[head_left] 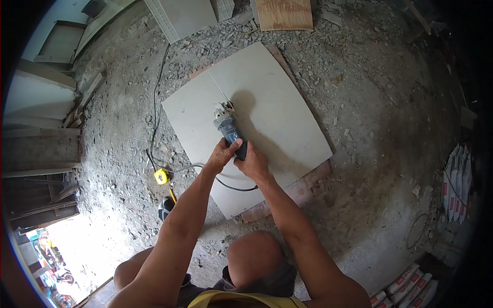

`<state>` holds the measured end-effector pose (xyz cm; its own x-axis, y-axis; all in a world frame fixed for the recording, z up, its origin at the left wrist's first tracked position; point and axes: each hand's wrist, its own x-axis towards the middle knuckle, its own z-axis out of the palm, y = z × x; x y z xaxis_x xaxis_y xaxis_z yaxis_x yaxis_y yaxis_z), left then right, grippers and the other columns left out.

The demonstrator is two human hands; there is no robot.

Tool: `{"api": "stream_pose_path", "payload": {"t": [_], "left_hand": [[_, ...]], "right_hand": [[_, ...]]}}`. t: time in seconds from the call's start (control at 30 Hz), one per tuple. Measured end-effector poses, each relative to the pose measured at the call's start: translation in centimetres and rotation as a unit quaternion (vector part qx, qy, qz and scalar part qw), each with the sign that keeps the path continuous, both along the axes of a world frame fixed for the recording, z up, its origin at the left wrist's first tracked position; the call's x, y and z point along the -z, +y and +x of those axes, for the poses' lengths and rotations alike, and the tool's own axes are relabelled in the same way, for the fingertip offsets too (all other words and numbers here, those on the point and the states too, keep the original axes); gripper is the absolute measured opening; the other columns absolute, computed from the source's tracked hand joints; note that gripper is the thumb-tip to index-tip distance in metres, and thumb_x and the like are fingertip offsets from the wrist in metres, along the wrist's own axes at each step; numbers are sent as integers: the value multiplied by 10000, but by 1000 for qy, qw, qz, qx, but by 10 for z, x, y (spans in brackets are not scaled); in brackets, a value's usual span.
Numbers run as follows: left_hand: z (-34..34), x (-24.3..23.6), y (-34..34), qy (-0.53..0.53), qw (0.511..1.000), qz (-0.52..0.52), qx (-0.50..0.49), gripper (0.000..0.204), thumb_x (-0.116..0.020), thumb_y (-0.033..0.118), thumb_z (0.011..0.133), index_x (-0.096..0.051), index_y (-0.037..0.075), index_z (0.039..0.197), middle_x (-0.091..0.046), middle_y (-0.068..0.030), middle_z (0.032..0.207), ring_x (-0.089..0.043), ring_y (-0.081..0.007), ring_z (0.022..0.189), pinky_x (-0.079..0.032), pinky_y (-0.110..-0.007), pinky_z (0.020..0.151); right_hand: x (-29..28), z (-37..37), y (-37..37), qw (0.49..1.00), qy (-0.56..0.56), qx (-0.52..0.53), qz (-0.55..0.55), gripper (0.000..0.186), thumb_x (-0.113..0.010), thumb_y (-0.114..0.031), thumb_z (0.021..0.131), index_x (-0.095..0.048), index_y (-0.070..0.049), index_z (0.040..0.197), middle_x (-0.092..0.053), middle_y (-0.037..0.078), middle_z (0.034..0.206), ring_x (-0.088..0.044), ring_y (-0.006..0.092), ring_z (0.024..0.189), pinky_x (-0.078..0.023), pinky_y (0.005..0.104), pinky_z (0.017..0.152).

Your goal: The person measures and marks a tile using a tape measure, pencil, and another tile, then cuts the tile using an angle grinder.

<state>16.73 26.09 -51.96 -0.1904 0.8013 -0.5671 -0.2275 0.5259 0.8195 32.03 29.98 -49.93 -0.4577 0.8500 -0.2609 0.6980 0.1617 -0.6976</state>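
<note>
An angle grinder (228,127) with a dark blue-grey body rests its head over a large pale tile (287,118). Both hands grip it: my left hand (221,154) is closed on the left side of the body, and my right hand (252,163) wraps the rear end. A thin straight line (218,84) runs from the grinder's head toward the tile's far left edge. The disc is mostly hidden by the guard. From the tool's rear, a dark cord (236,189) loops over the tile and off to the left.
A yellow tape measure (161,176) lies on the rubble-strewn floor left of the tile, near a shoe (165,208). Boards under the tile (287,197) stick out along its edges. Panels (285,14) stand at the far side. Stacked bags (457,182) sit at the right.
</note>
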Motion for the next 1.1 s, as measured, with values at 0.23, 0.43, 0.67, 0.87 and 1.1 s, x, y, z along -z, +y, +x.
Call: {"api": "stream_pose_path", "payload": {"t": [0.23, 0.43, 0.67, 0.87, 1.1], "left_hand": [[10, 2, -5, -21, 1000, 20, -10, 813, -751, 531, 864, -490, -110, 1291, -615, -223, 1216, -582, -282, 1152, -443, -391, 1033], [15, 2, -9, -2, 1000, -11, -2, 807, -768, 517, 855, -482, -91, 1303, -609, -184, 1212, -571, -245, 1135, -442, -383, 1023], [23, 4, -14, -12, 1000, 11, -6, 803, -767, 516, 856, -484, -87, 1305, -610, -186, 1220, -568, -251, 1153, -440, -376, 1025], [30, 2, -19, 3, 1000, 4, -4, 803, -755, 521, 864, -488, -91, 1309, -617, -195, 1229, -570, -259, 1164, -427, -378, 1040], [41, 1, -24, 25, 999, 22, -10, 850, -752, 583, 837, -505, -127, 1235, -634, -224, 1149, -595, -262, 1094, -473, -372, 966]], "right_hand": [[-3, 9, -5, 1000, 12, -2, -5, 566, -767, -231, 707, -490, -12, 1149, -672, 231, 983, -668, 444, 882, -538, 531, 763], [-7, 15, -7, 1000, -3, 4, -18, 535, -771, -264, 720, -508, -23, 1118, -685, 238, 980, -666, 452, 917, -530, 532, 794], [-5, 23, -11, 1000, 6, 4, -14, 525, -769, -254, 713, -510, -27, 1109, -687, 227, 967, -667, 451, 901, -529, 533, 776], [-7, 30, -15, 1000, 21, -4, -1, 547, -771, -257, 711, -503, -35, 1133, -684, 225, 985, -665, 450, 911, -529, 534, 781], [-9, 39, -18, 1000, 5, -5, -25, 539, -762, -256, 712, -502, -36, 1129, -681, 231, 984, -660, 455, 920, -524, 541, 785]]}}
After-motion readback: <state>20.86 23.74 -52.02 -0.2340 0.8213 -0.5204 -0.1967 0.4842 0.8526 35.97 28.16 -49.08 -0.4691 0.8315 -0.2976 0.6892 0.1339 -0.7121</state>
